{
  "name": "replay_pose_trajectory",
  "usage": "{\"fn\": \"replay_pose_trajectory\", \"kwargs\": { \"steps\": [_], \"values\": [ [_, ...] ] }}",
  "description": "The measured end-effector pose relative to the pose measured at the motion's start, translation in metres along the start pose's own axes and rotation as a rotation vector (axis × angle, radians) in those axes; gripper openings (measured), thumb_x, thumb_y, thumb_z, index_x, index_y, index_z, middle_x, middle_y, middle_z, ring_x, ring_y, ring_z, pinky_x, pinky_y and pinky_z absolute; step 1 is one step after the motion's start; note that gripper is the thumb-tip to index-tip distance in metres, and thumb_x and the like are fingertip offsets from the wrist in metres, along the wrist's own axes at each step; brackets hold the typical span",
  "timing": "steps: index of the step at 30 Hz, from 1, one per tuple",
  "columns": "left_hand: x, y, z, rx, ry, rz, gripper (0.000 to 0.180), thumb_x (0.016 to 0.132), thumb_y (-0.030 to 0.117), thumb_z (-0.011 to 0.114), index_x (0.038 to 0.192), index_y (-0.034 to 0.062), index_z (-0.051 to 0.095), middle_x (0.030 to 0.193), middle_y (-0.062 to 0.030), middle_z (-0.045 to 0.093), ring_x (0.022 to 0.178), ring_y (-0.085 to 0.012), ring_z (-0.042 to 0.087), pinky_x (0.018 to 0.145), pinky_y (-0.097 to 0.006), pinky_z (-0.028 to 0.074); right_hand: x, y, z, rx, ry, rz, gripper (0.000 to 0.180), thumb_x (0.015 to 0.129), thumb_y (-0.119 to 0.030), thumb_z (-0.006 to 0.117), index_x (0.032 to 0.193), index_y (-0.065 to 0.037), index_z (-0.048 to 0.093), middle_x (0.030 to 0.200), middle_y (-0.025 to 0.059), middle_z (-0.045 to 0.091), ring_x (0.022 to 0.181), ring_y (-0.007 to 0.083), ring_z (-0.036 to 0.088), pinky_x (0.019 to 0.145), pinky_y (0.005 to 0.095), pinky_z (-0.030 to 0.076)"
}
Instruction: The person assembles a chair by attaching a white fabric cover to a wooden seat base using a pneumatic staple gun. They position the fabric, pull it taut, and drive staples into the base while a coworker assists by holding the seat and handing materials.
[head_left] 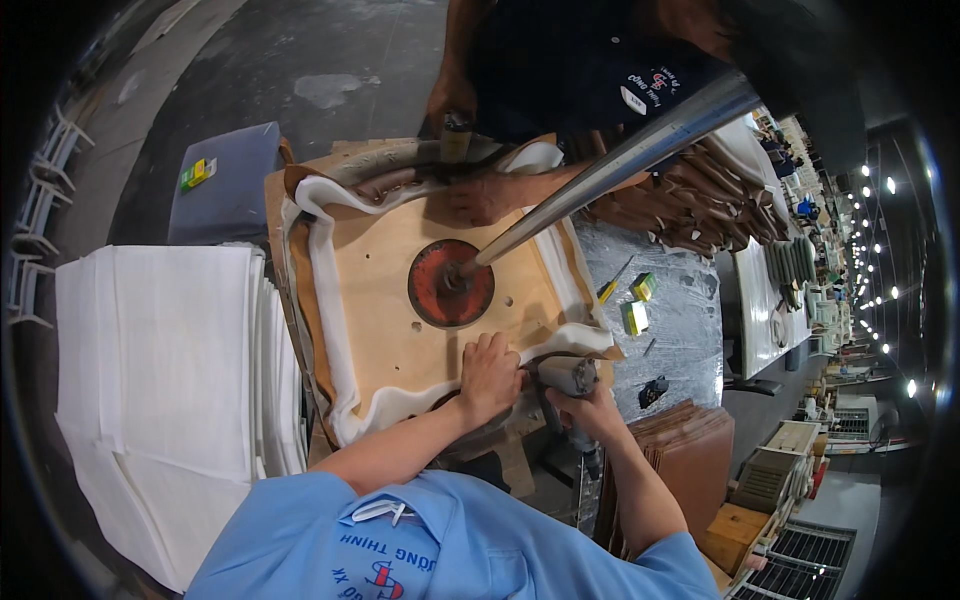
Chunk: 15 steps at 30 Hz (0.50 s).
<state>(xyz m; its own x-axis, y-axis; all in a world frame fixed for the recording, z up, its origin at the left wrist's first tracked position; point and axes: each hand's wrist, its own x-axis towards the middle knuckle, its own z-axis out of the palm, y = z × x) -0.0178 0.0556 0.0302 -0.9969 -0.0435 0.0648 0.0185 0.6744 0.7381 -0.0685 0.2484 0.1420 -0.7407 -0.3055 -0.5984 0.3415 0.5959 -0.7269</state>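
Observation:
A square plywood panel (390, 260) lies in front of me, ringed by white padding (340, 370) and a brown leather-like cover (583, 265). A round red press plate (432, 270) on a slanted metal pole (600, 165) bears on its middle. My left hand (490, 378) is closed at the near edge, its curled fingers on the folded cover and padding; the fingertips are partly hidden. Beside it, my right hand (592, 408) grips a staple gun (570, 375), its nose near the panel's front right edge.
Across the panel, a co-worker's hand (485, 198) rests on the far edge; their other hand holds a tool (456, 135). White foam sheets (160, 350) are stacked at left. At right are a plastic-wrapped table (690, 310), small yellow-green boxes (636, 318) and brown sheets (690, 450).

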Motion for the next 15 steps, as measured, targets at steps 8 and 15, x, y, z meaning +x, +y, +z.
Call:
{"fn": "replay_pose_trajectory", "kwargs": {
  "steps": [8,15],
  "values": [
    [0.009,-0.004,-0.001,-0.009,0.025,0.009,0.019,0.086,0.024,0.078,0.091,0.0054,0.078,0.114,-0.0163,0.061,0.118,-0.0353,0.054,0.098,-0.049,0.042,0.023,-0.013,0.002,-0.196,0.024,0.029,0.030,0.094,-0.016,0.085,0.117,-0.002,0.071,0.078,0.0010,0.067,0.057,0.0106,0.061,0.050,0.0294,0.047],
    [-0.002,-0.008,-0.012,0.016,0.000,0.061,0.014,0.086,0.022,0.079,0.085,0.0082,0.075,0.107,-0.0144,0.059,0.112,-0.0345,0.054,0.091,-0.049,0.041,0.019,-0.011,0.006,-0.045,0.049,-0.026,0.024,0.093,-0.013,0.085,0.110,-0.002,0.071,0.079,0.0016,0.069,0.055,0.0105,0.061,0.048,0.0284,0.047]
  ]
}}
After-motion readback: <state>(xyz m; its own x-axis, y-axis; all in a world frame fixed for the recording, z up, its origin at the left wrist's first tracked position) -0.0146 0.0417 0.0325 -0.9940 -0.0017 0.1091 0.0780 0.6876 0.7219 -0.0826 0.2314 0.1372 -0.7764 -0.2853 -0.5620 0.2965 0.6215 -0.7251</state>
